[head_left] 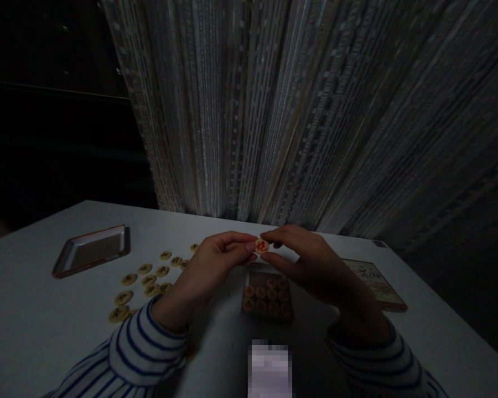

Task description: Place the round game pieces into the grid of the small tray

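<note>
Beside round tan discs with black characters (pixel 148 280), the left hand (pixel 213 258) is pinching a round tan disc with a red character (pixel 262 246), whose rim the right hand (pixel 311 260) is framing between thumb and forefinger, its grip unclear.

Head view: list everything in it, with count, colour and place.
red-marked piece: 1, pale, in the left fingers
dark-marked pieces: at least twelve, yellowish, table's left half
open box: 1, dark, below the hands in the picture
boxed pieces: about ten visible, reddish, inside it
shallow tray: 1, brown-rimmed, far left
printed panel: 1, pale, right, partly hidden
small flat thing: 1, greyish, far right corner
table: 1, white, underneath
string curtain: grey, behind
pixelated patch: 1, pale, bottom centre, unidentifiable
striped sleeves: 2, white and blue, bottom
left hand: 1, centre
right hand: 1, fingers at the red-marked piece's edge
</note>
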Demonstrator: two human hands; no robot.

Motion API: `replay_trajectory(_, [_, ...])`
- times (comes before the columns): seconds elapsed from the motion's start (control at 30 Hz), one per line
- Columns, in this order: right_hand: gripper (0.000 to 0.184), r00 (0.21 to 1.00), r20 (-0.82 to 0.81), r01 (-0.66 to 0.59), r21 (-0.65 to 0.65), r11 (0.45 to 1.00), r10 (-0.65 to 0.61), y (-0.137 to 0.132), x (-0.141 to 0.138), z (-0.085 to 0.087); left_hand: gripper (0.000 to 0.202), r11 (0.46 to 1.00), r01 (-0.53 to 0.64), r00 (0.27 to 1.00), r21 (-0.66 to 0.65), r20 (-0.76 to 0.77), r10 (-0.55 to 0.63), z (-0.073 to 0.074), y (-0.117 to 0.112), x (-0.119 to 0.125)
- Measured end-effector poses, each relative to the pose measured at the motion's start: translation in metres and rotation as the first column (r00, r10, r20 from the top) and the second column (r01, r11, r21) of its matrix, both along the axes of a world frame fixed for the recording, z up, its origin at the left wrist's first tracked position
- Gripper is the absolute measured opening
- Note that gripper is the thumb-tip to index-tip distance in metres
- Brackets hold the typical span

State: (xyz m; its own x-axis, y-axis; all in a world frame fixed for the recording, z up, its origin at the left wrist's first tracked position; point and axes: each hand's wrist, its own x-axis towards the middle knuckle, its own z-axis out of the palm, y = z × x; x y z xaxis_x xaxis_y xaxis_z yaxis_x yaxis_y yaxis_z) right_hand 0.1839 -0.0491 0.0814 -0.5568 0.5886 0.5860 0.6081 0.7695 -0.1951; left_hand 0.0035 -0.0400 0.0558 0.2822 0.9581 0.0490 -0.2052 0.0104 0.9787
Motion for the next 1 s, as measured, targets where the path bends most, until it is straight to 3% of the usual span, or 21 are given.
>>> replay_trajectory(0.3, [0.021, 0.993, 0.101, 0.062, 0.011, 0.998, -0.062, 0.001, -0.001, -0.003, 0.028, 0.997, -0.004, 0.984, 0.083, -0.177, 0.018, 0.000, 0.004, -0.002])
replay_trajectory(0.47, [0.023, 0.977, 0.141, 0.175, -0.084, 0.981, -0.162, 0.007, 0.007, -0.006, 0.039, 0.977, 0.003, 0.913, 0.212, -0.400, 0.084, -0.002, 0.014, -0.011])
replay_trajectory(0.53, [0.023, 0.967, 0.163, 0.219, -0.138, 0.966, -0.196, 0.010, 0.010, -0.008, 0.039, 0.954, 0.095, 0.839, 0.284, -0.539, 0.077, -0.007, 0.018, -0.016])
replay_trajectory(0.6, [0.024, 0.956, 0.199, 0.254, -0.187, 0.949, -0.216, 0.013, 0.012, -0.009, 0.044, 0.918, 0.215, 0.715, 0.333, -0.694, 0.085, -0.013, 0.021, -0.021])
replay_trajectory(0.7, [0.024, 0.942, 0.254, 0.279, -0.229, 0.933, -0.220, 0.015, 0.013, -0.011, 0.060, 0.880, 0.352, 0.519, 0.318, -0.849, 0.099, -0.022, 0.019, -0.025])
replay_trajectory(0.77, [0.025, 0.932, 0.289, 0.293, -0.243, 0.925, -0.219, 0.016, 0.013, -0.013, 0.069, 0.860, 0.429, 0.427, 0.277, -0.901, 0.077, -0.028, 0.017, -0.024])
replay_trajectory(0.9, [0.026, 0.897, 0.384, 0.334, -0.260, 0.906, -0.221, 0.019, 0.011, -0.018, 0.079, 0.826, 0.523, 0.322, 0.210, -0.946, 0.036, -0.039, 0.018, -0.021])
replay_trajectory(1.0, [0.027, 0.867, 0.453, 0.364, -0.290, 0.885, -0.209, 0.022, 0.010, -0.022, 0.082, 0.815, 0.546, 0.297, 0.195, -0.954, 0.029, -0.045, 0.020, -0.020])
